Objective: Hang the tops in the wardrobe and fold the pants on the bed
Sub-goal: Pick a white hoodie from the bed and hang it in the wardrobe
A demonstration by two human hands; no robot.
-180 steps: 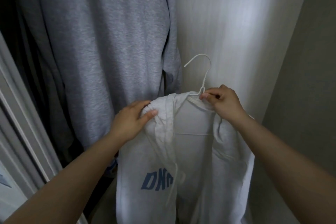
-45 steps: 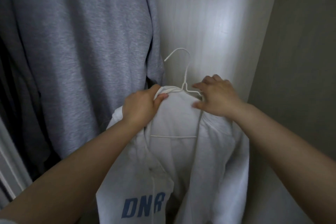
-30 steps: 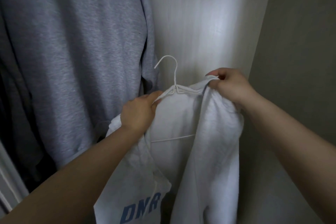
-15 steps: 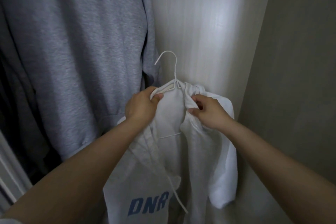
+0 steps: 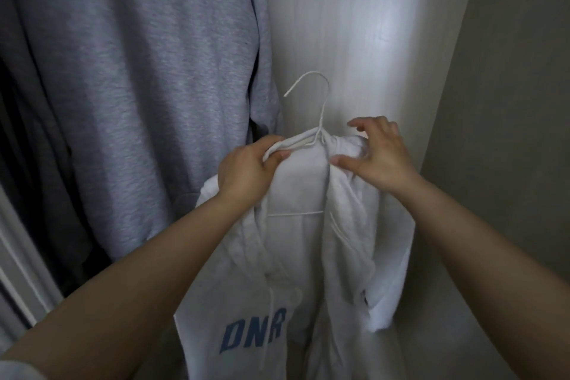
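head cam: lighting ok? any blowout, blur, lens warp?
Head view: dim overall; one bright patch on the pale wardrobe panel is near blown out; the far left edge sinks into deep shadow. The white hoodie, wire hanger, left hand and right hand read sharp, no motion blur. Wide-angle warp bends the forearms at the lower edges.

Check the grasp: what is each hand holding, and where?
Left hand grips the white hoodie with blue letters at its left shoulder. Right hand, fingers spread, rests on the right shoulder, gripping nothing.
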